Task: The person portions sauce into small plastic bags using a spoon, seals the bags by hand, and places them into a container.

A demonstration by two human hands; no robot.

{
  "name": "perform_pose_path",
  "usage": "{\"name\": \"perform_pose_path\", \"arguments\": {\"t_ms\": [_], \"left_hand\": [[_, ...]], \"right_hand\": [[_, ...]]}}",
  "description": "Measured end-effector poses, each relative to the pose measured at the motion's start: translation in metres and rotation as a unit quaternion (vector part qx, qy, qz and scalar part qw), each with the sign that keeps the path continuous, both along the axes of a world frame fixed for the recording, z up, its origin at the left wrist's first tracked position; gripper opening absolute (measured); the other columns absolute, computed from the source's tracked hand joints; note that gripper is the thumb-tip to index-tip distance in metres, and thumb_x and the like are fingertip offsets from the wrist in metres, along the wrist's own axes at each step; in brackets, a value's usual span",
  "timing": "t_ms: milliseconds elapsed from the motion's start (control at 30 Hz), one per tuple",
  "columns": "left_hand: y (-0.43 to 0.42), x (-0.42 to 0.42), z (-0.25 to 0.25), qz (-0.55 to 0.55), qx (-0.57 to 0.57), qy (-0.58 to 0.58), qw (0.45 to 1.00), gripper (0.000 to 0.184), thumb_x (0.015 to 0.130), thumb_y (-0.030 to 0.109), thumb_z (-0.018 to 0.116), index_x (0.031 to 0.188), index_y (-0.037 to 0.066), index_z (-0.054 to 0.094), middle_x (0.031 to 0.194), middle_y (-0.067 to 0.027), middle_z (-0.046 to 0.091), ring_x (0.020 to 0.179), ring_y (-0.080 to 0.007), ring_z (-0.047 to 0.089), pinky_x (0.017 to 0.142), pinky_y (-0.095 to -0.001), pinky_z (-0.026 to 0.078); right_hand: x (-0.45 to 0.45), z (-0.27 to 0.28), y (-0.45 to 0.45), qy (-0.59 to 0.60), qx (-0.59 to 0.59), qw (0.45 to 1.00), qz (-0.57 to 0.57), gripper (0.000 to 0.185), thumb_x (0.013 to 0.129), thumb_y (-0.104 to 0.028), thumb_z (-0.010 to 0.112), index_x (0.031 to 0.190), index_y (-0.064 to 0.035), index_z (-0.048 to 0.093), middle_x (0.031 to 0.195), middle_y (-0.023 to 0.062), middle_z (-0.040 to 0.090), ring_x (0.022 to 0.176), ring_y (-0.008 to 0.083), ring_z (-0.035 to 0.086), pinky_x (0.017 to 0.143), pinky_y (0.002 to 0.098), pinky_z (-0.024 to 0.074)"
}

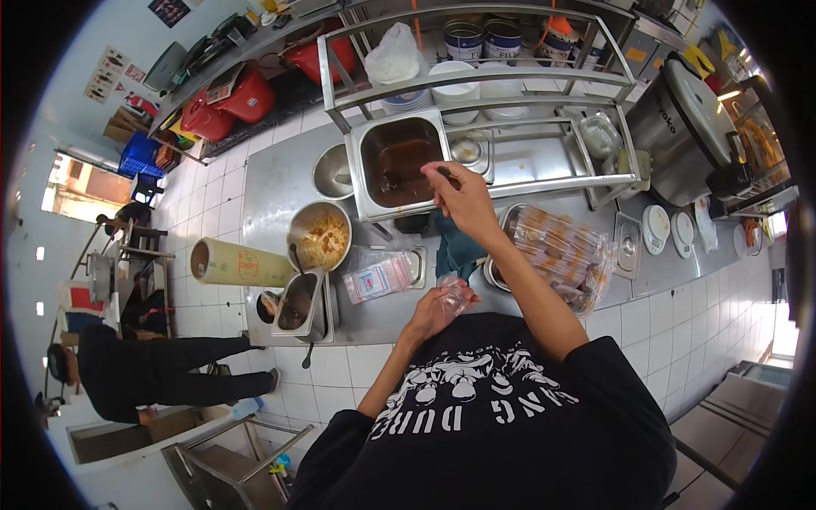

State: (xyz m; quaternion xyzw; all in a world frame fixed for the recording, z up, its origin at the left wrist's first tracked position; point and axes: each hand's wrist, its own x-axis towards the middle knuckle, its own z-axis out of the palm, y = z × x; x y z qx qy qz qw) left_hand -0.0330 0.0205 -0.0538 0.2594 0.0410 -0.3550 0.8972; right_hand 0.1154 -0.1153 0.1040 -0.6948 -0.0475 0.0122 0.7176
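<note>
My right hand (463, 200) is closed around a thin dark utensil handle at the right rim of a deep steel container (365, 174). Dark brown sauce (399, 157) fills part of this container; the utensil's lower end is hard to make out. Close to my body, my left hand (432, 311) grips a small clear plastic bag (456, 297). A printed pack of plastic bags (378, 279) lies on the steel table to its left. Between my hands is a dark teal cloth (459, 246). Clear-wrapped food packs (552, 246) sit right of my right forearm.
A steel bowl of shredded food (321, 236) and a sauce pan with a ladle (299, 308) stand at left, beside a tall yellow cylinder (242, 262). A metal rack (476, 81) spans the back. A large steel cooker (680, 123) is at right. Another person (161, 370) bends at far left.
</note>
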Motion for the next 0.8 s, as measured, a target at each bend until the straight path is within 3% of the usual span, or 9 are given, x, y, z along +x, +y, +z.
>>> {"name": "perform_pose_path", "arguments": {"t_ms": [67, 100, 200, 333, 433, 533, 700, 800], "left_hand": [[0.000, -0.002, 0.000, -0.002, -0.029, -0.008, 1.000, 0.043, 0.088, 0.031, 0.050, 0.120, 0.001, 0.054, 0.105, -0.0156, 0.061, 0.117, -0.0358, 0.055, 0.112, -0.0506, 0.034], [0.000, -0.004, 0.003, -0.003, -0.043, -0.009, 0.999, 0.043, 0.088, 0.031, 0.050, 0.120, 0.001, 0.054, 0.106, -0.0154, 0.061, 0.117, -0.0356, 0.055, 0.112, -0.0508, 0.034], [0.001, -0.006, 0.000, -0.001, -0.061, -0.023, 0.998, 0.044, 0.089, 0.032, 0.050, 0.121, 0.002, 0.054, 0.108, -0.0152, 0.061, 0.117, -0.0346, 0.056, 0.112, -0.0501, 0.034], [-0.001, 0.003, 0.017, 0.005, -0.012, -0.053, 0.999, 0.038, 0.094, 0.028, 0.057, 0.122, 0.003, 0.052, 0.111, -0.0098, 0.059, 0.112, -0.0254, 0.058, 0.107, -0.0379, 0.040], [-0.003, 0.011, 0.037, 0.061, 0.155, -0.099, 0.981, 0.047, 0.089, 0.019, 0.065, 0.128, 0.000, 0.049, 0.115, -0.0134, 0.061, 0.115, -0.0280, 0.058, 0.108, -0.0419, 0.041], [0.011, 0.024, 0.047, 0.074, 0.192, -0.173, 0.963, 0.055, 0.085, 0.016, 0.073, 0.131, -0.001, 0.047, 0.116, -0.0125, 0.061, 0.115, -0.0253, 0.058, 0.106, -0.0394, 0.042], [0.035, 0.035, 0.092, 0.181, 0.201, -0.193, 0.943, 0.068, 0.081, 0.028, 0.081, 0.133, -0.002, 0.049, 0.115, -0.0097, 0.062, 0.112, -0.0216, 0.059, 0.102, -0.0368, 0.045], [0.052, 0.051, 0.106, 0.225, 0.199, -0.255, 0.919, 0.065, 0.084, 0.018, 0.078, 0.139, 0.001, 0.047, 0.116, -0.0050, 0.060, 0.111, -0.0147, 0.058, 0.097, -0.0277, 0.044]], "right_hand": [[0.006, -0.001, -0.004, -0.175, -0.074, 0.981, -0.029, 0.019, 0.098, -0.014, 0.059, 0.109, 0.0004, 0.065, 0.076, 0.0032, 0.062, 0.060, 0.0063, 0.055, 0.052, 0.0217, 0.0448], [0.004, -0.001, -0.011, -0.170, -0.085, 0.981, -0.044, 0.023, 0.098, -0.020, 0.057, 0.109, 0.0003, 0.064, 0.073, 0.0091, 0.064, 0.064, 0.0199, 0.062, 0.061, 0.0311, 0.0484], [-0.003, -0.014, -0.024, -0.141, -0.167, 0.973, -0.079, 0.024, 0.099, -0.020, 0.055, 0.107, 0.0008, 0.063, 0.076, 0.0108, 0.066, 0.064, 0.0207, 0.062, 0.060, 0.0321, 0.0486], [-0.014, -0.030, -0.014, -0.032, -0.072, 0.994, -0.070, 0.023, 0.103, -0.020, 0.050, 0.104, 0.0006, 0.060, 0.080, 0.0065, 0.067, 0.062, 0.0078, 0.059, 0.051, 0.0224, 0.0460], [-0.012, -0.038, -0.006, 0.025, 0.049, 0.996, -0.064, 0.022, 0.104, -0.021, 0.049, 0.105, -0.0004, 0.056, 0.084, 0.0109, 0.067, 0.062, 0.0102, 0.061, 0.051, 0.0234, 0.0494], [-0.013, -0.037, -0.006, 0.073, 0.144, 0.984, -0.075, 0.022, 0.103, -0.022, 0.048, 0.108, -0.0005, 0.054, 0.088, 0.0144, 0.067, 0.063, 0.0138, 0.063, 0.053, 0.0258, 0.0527], [-0.024, -0.039, -0.014, 0.120, 0.235, 0.960, -0.095, 0.026, 0.103, -0.024, 0.049, 0.113, 0.0003, 0.052, 0.094, 0.0169, 0.067, 0.067, 0.0161, 0.064, 0.058, 0.0273, 0.0549], [-0.031, -0.035, -0.020, 0.132, 0.280, 0.946, -0.093, 0.028, 0.104, -0.026, 0.049, 0.115, 0.0001, 0.051, 0.098, 0.0178, 0.067, 0.071, 0.0158, 0.064, 0.062, 0.0277, 0.0546]]}}
